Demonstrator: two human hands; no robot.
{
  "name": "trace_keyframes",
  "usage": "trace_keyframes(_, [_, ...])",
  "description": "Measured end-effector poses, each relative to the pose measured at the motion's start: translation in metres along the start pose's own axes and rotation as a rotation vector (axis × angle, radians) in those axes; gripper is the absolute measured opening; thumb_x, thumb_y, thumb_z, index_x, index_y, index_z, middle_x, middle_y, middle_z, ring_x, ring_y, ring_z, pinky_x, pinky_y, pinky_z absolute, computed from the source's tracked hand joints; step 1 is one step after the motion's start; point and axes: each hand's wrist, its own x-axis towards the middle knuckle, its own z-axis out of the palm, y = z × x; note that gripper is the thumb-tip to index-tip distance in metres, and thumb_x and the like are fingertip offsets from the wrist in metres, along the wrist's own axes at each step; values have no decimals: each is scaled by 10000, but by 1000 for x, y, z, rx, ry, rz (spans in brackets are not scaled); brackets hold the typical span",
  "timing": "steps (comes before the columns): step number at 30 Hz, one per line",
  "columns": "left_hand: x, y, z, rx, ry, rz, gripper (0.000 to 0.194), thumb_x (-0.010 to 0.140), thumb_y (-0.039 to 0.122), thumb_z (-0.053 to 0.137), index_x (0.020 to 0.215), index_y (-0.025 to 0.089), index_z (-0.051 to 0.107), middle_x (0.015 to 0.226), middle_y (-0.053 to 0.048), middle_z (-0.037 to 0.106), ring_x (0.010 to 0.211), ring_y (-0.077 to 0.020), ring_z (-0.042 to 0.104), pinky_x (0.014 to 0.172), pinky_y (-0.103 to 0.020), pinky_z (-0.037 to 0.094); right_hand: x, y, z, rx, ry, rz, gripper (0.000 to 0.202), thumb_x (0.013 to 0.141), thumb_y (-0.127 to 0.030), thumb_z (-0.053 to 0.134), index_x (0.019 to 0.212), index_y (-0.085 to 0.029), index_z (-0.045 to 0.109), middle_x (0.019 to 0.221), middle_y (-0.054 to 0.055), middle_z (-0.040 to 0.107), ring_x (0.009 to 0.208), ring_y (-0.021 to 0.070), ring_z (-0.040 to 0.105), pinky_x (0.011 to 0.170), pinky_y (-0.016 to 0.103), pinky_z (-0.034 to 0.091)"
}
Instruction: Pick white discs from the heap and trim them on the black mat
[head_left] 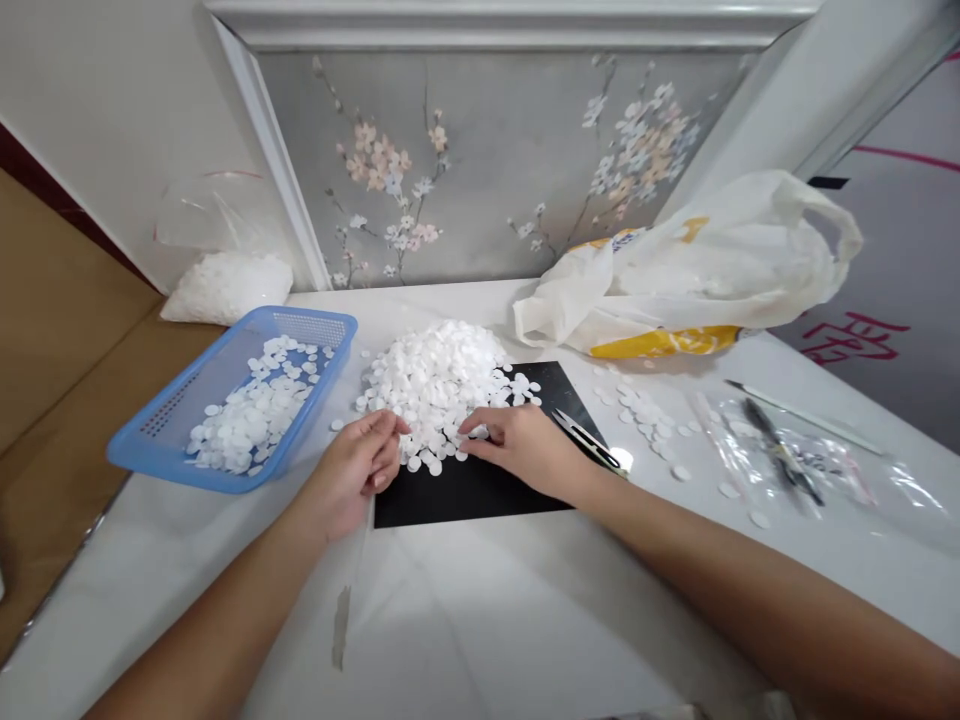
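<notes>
The discs [439, 365] are white, flat and round. Left hand [352, 472] and right hand [531, 448] are curled; I can't tell if they're holding any.

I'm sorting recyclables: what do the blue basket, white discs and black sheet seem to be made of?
Blue basket: probably moulded plastic, smooth with a soft sheen; its perforated ends suggest it.
White discs: look matte and thin, perhaps paper or plastic; unclear.
Black sheet: flat, smooth, straight-edged, possibly card or plastic.

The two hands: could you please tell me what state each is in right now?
Left hand: fingers curled beside the white discs; cannot tell whether it holds one.
Right hand: fingers bent at the discs; whether it grips one cannot be told.
</notes>
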Motion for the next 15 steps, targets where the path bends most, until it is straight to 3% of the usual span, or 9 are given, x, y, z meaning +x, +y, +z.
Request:
trace_keyframes(2, [-1, -3, 2, 63, -27, -28, 240, 824, 403, 626, 821, 163, 616, 480, 75, 397, 394, -48, 284, 396, -179, 157, -3, 0, 4, -213, 12, -76, 82, 814, -247, 615, 798, -237, 695, 670, -4, 660, 556, 136, 533, 570, 256, 359])
trace_keyframes(4, [-3, -6, 5, 169, -61, -46, 279, 822, 428, 620, 834, 151, 642, 470, 67, 412, 398, -51, 266, 396, -191, 129, -5, -2, 8, -227, 29, -97, 108, 830, -221, 584, 803, -232, 688, 792, 19, 708, 616, 150, 581, 602, 261, 384])
trace_keyframes(7, [-6, -9, 12, 279, -147, -65, 342, 834, 477, 583, 873, 147, 662, 447, 60, 437, 395, -56, 236, 402, -214, 111, -10, -5, 12, -247, 86, -220, 139, 866, -243, 542, 840, -221, 676, 757, 24, 706, 572, 139, 584, 564, 247, 392])
trace_keyframes(11, [-8, -11, 21, 217, -169, -34, 343, 830, 456, 594, 910, 135, 684, 662, -33, 645, 417, -44, 264, 431, -232, 144, -16, -6, 17, -301, 126, -492, 236, 923, -245, 473, 828, -209, 686, 653, 28, 668, 555, 133, 581, 524, 242, 373])
trace_keyframes(13, [-7, -12, 22, 183, -154, -37, 324, 815, 441, 620, 882, 134, 699, 706, -45, 662, 422, -39, 255, 444, -240, 144, -18, -7, 18, -275, 131, -519, 251, 931, -248, 469, 829, -212, 694, 609, 16, 640, 517, 122, 547, 510, 243, 363])
trace_keyframes(15, [-6, -13, 20, 151, -153, -53, 328, 818, 451, 616, 872, 140, 707, 690, -42, 659, 421, -43, 240, 453, -249, 139, -18, -7, 18, -171, 124, -452, 243, 927, -264, 480, 830, -217, 699, 621, 13, 636, 516, 118, 527, 519, 242, 374])
